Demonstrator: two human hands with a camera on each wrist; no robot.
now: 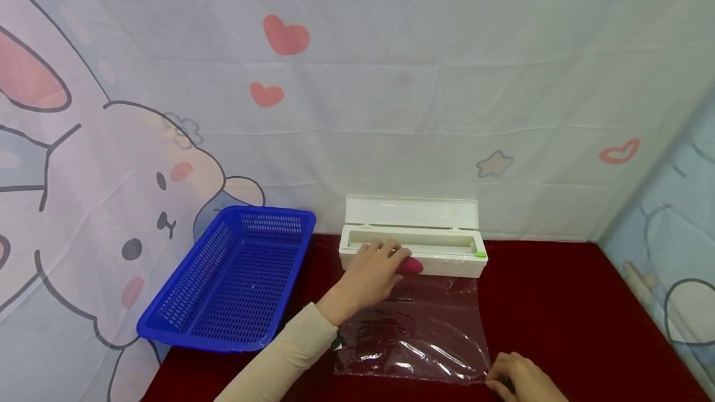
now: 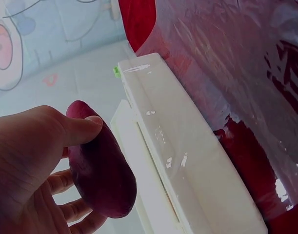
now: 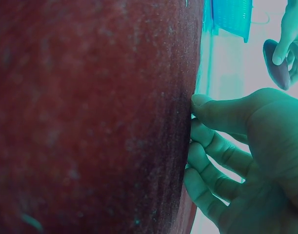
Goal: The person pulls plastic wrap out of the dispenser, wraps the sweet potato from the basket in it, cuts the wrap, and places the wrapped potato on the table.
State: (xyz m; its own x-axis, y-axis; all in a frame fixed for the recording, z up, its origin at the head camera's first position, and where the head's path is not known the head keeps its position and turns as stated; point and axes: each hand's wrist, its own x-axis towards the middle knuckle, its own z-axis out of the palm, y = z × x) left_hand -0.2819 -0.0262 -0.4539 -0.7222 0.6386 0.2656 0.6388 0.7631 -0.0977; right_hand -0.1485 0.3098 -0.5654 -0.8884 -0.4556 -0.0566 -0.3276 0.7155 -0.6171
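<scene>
My left hand (image 1: 373, 275) grips a purple-red sweet potato (image 2: 101, 165), its thumb over the top and fingers behind. That hand is held above the front of a white cling film dispenser (image 1: 455, 265), whose lid stands raised at the back. From the dispenser a sheet of clear cling film (image 1: 413, 340) spreads forward over the dark red cloth. At the film's near right corner, my right hand (image 1: 522, 377) pinches the edge between thumb and fingertips, low over the cloth. The left forearm hides part of the film's left side.
A blue plastic basket (image 1: 285, 290) with slotted walls stands at the left, on the red cloth (image 1: 558, 303). A green slider (image 1: 480, 254) sits at the dispenser's right end. Behind hangs a pale printed curtain (image 1: 402, 110), with another side of it at the right.
</scene>
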